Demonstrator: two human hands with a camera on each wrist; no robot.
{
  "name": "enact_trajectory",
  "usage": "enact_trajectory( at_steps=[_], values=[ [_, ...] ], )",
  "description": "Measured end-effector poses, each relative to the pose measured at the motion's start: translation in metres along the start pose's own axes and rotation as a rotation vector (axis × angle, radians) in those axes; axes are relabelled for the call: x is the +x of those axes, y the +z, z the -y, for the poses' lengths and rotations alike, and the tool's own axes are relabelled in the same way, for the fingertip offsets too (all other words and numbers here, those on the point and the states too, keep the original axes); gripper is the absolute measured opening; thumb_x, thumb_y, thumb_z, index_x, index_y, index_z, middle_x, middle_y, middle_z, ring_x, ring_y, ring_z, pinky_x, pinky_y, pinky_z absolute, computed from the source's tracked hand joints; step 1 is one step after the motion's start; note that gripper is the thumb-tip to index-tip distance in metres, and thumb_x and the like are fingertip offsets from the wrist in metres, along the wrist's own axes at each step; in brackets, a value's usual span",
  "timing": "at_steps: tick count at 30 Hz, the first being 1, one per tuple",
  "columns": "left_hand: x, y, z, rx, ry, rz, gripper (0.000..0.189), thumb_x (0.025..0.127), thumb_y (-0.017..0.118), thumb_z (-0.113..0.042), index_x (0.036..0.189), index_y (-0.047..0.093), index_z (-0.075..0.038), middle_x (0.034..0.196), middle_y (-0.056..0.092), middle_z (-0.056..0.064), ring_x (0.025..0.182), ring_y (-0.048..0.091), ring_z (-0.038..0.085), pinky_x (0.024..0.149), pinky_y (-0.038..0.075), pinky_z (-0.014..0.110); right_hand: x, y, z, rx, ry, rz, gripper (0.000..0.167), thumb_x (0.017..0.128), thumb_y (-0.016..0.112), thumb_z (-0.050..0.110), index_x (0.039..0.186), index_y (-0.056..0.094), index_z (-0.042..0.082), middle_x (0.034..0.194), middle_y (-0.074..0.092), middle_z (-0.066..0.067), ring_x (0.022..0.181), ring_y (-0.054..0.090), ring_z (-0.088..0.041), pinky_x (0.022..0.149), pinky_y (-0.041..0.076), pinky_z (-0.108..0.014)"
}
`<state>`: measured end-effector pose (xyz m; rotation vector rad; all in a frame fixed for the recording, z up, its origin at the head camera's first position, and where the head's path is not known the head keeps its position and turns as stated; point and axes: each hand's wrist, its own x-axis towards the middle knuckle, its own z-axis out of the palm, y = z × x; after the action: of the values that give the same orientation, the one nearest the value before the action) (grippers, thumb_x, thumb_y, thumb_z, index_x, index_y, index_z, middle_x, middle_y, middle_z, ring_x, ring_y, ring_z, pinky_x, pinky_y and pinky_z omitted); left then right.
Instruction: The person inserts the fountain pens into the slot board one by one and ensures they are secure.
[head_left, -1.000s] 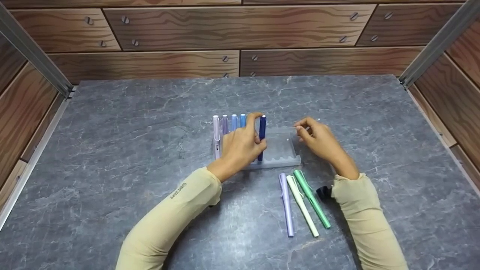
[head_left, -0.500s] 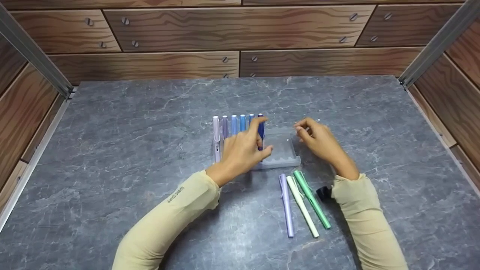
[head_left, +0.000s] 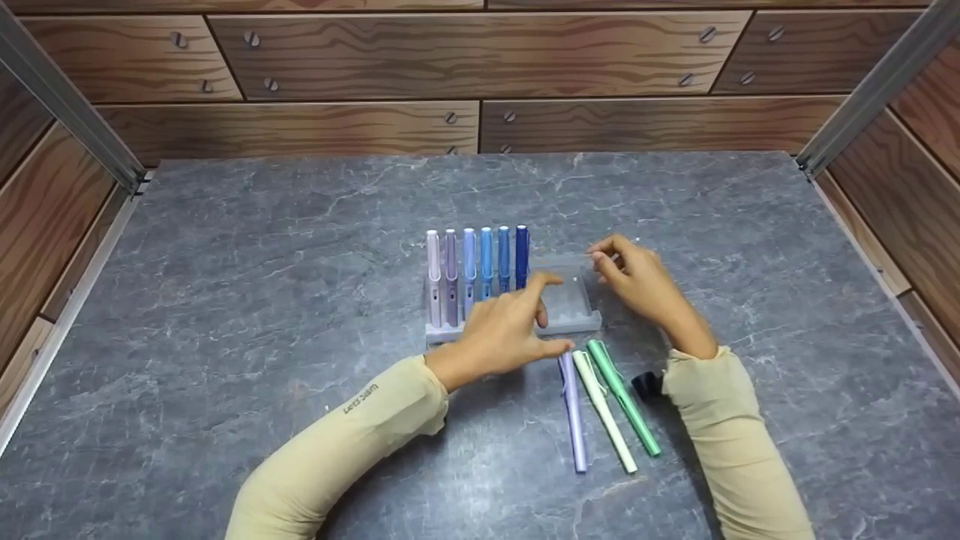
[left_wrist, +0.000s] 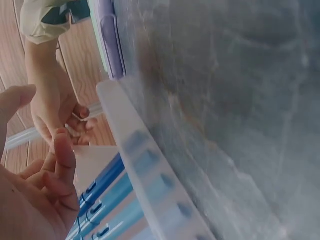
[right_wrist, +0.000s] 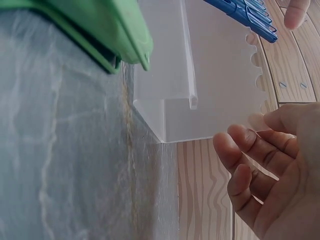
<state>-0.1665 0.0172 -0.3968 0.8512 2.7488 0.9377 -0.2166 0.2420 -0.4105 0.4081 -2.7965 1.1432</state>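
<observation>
My left hand (head_left: 510,330) hovers in front of the translucent pen stand (head_left: 570,325), thumb and index finger spread with nothing between them. Its thumb tip is by the top of a lavender pen (head_left: 574,420) on the table; whether they touch I cannot tell. Several pens stand in a row in the stand's left part, ending with a dark blue pen (head_left: 522,255); my left hand hides some lower ends. In the right wrist view, my right hand (right_wrist: 280,160) pinches the stand's far right corner. A pale green pen (head_left: 606,412) and a green pen (head_left: 624,397) lie beside the lavender one.
The grey marbled tabletop (head_left: 262,262) extends around the stand. Wood-patterned panels (head_left: 480,56) close off the back and sides, with metal posts (head_left: 82,105) at the corners. A black wrist device (head_left: 648,386) shows at the right sleeve.
My left hand has let go of the dark blue pen, which now stands in the row, and moved right and toward me to the lying pens. The right hand has stayed at the stand's corner.
</observation>
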Motion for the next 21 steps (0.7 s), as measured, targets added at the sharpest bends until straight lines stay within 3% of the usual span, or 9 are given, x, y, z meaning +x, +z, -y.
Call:
enact_trajectory(
  at_steps=[9, 14, 21],
  values=[
    [0.0, 0.011, -0.001, 0.0, -0.033, 0.16, 0.08, 0.073, 0.077, -0.052, 0.139, 0.041, -0.024, 0.088, 0.069, -0.008, 0.066, 0.058, 0.007, 0.055, 0.043, 0.023, 0.0, 0.0, 0.0, 0.004, 0.003, -0.006, 0.023, 0.1, 0.049, 0.013, 0.11, 0.062, -0.003, 0.095, 0.067, -0.019, 0.078, 0.066, -0.033, 0.065, 0.046, -0.017],
    [0.0, 0.018, 0.001, 0.0, -0.05, 0.243, 0.081, 0.071, 0.08, -0.051, 0.137, 0.042, -0.026, 0.082, 0.067, -0.013, 0.066, 0.057, 0.005, 0.056, 0.044, 0.023, 0.0, -0.001, 0.0, -0.008, 0.011, 0.016, 0.025, 0.101, 0.048, 0.016, 0.112, 0.061, -0.002, 0.096, 0.067, -0.02, 0.08, 0.066, -0.034, 0.068, 0.048, -0.023],
    [-0.001, 0.023, 0.003, 0.043, -0.084, 0.313, 0.082, 0.068, 0.082, -0.05, 0.136, 0.042, -0.026, 0.079, 0.064, -0.014, 0.065, 0.055, 0.005, 0.056, 0.042, 0.024, 0.0, 0.0, 0.0, -0.013, 0.017, 0.021, 0.024, 0.101, 0.048, 0.015, 0.112, 0.061, -0.002, 0.094, 0.067, -0.019, 0.08, 0.067, -0.033, 0.068, 0.048, -0.024]
  ],
)
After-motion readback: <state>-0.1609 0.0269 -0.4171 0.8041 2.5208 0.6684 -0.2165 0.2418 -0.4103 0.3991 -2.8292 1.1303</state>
